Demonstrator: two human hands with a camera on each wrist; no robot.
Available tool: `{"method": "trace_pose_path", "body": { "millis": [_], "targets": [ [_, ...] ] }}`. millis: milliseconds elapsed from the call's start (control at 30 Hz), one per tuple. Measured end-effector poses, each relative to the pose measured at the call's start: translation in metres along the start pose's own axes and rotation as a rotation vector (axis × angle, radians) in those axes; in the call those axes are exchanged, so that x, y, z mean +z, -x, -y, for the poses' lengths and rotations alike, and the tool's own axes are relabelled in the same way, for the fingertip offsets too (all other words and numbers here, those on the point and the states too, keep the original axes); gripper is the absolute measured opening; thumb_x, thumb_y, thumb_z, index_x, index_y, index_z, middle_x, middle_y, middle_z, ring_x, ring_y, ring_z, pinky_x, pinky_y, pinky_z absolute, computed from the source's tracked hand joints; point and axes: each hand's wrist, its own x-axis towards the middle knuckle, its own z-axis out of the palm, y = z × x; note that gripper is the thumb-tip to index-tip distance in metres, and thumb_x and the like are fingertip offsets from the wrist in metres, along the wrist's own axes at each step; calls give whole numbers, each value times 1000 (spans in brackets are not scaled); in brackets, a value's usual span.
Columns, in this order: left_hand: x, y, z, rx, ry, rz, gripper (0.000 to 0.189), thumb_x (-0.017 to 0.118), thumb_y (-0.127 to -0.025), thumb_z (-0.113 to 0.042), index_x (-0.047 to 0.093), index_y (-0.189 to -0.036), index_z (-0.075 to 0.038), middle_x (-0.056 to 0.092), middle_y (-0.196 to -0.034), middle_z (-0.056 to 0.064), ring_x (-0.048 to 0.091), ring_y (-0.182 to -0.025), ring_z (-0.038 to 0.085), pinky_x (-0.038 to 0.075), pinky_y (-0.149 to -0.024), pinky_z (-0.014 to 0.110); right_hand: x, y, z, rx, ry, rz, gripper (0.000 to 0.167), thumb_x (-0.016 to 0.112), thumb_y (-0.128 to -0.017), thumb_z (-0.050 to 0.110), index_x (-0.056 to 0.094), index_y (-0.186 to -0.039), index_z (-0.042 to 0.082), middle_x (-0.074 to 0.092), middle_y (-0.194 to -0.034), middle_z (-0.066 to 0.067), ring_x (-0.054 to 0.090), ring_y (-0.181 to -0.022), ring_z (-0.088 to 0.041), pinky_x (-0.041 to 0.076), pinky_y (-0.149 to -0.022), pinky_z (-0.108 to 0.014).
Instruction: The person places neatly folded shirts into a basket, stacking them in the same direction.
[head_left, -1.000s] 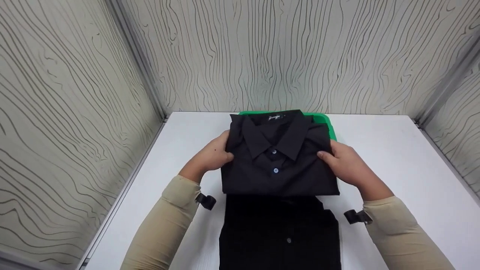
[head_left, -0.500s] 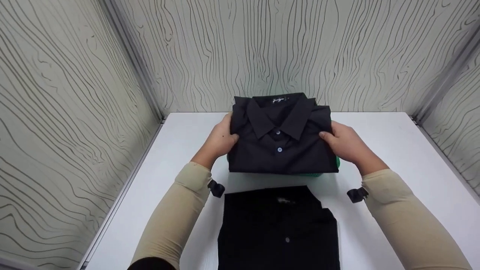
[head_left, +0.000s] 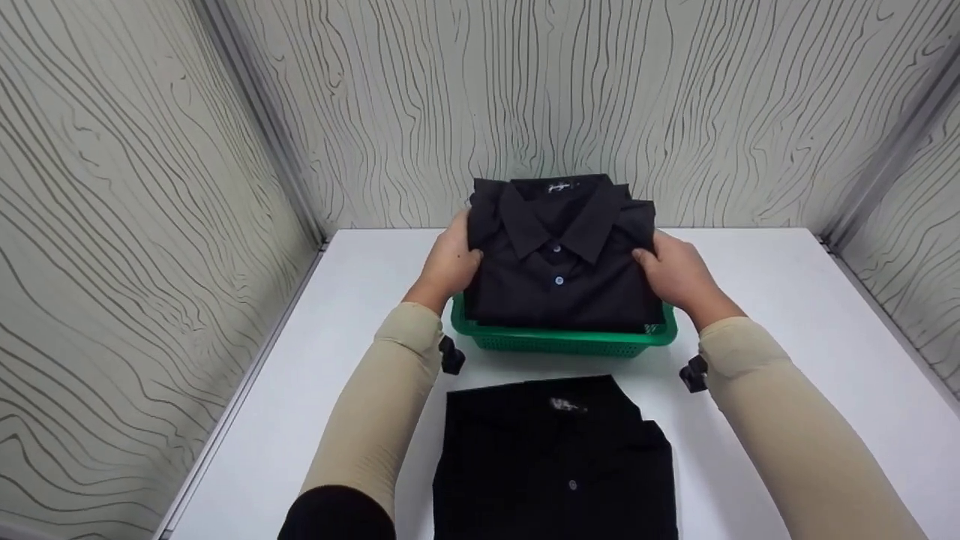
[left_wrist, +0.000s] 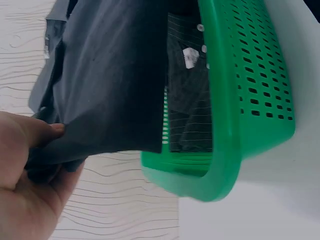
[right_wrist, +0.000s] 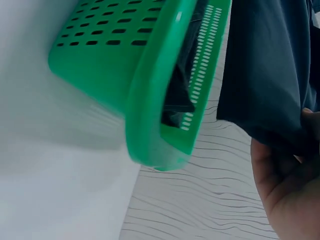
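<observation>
Both hands hold a folded black shirt (head_left: pixel 525 292), collar toward the back wall, above a green basket (head_left: pixel 562 341). My left hand (head_left: pixel 452 259) pinches its left side, thumb on top and fingers beneath. On the opposite side my right hand (head_left: pixel 679 270) grips the cloth the same way. In the left wrist view the shirt (left_wrist: pixel 115 80) hangs over the basket's (left_wrist: pixel 227 110) opening, and a dark striped garment (left_wrist: pixel 192 110) with buttons and a white tag lies inside. The right wrist view shows the shirt's (right_wrist: pixel 260 75) corner apart from the basket rim (right_wrist: pixel 150 100).
Another folded black shirt (head_left: pixel 525 457) lies on the white table (head_left: pixel 765 300) in front of the basket, nearer my body. Patterned wall panels (head_left: pixel 420 105) stand close behind the basket and at the left side.
The held shirt has moved forward, away from my body, from above the near shirt to over the green basket. The basket's front and the near shirt's collar area have come into view.
</observation>
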Motion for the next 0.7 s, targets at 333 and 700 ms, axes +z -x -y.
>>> {"method": "trace_pose_path", "body": {
  "millis": [333,700],
  "targets": [
    [29,-7,20,-13,-117,-43,69,55,-102,-3,21,-161,-12,40,-158,10,40,-143,24,30,-116,39,36,-5,-21,86,-15,-34,28,42,-110,22,55,-121,-1,61,-121,-27,57,-107,-39,43,-94,-58],
    [57,-4,43,-34,-182,-51,69,57,-102,-5,23,-161,-15,45,-154,11,48,-136,29,37,-112,43,60,-4,-35,116,42,-9,30,42,-109,19,54,-124,-5,57,-126,-32,54,-118,-47,42,-97,-61]
  ]
}}
